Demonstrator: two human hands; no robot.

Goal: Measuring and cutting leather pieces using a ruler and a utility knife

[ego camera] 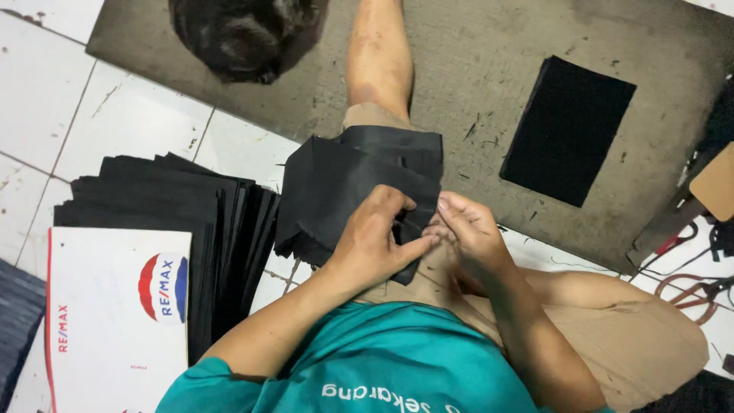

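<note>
From the head view I look straight down on my lap, where a bundle of black fabric pieces [348,191] is draped over my left thigh, and I take that bundle as my landmark. My left hand [372,241] rests on the near edge of the bundle, fingers curled in and thumb stretched to the right, pinching the fabric's lower corner. My right hand [468,233] sits just to the right of the bundle's near corner, fingers bent close together and touching the same edge, fingertips meeting the left thumb; both hands are nearly closed on the cloth.

To the left of the bundle, on the white tiled floor [46,115], lies a fanned stack of flat black sheets [191,222], and a white cardboard box with a red, white and blue balloon emblem [115,321] overlaps the near left part of that stack. Beyond the bundle stretches a grey-brown floor mat [474,76]. On it, to the far right of the bundle, lies a single black rectangular fabric panel [567,130], well apart. Far beyond and to the left of the bundle sits a dark, rumpled heap [241,34] at the mat's edge. Well to the right of the bundle, red-handled scissors [692,294] lie on the tiles.
</note>
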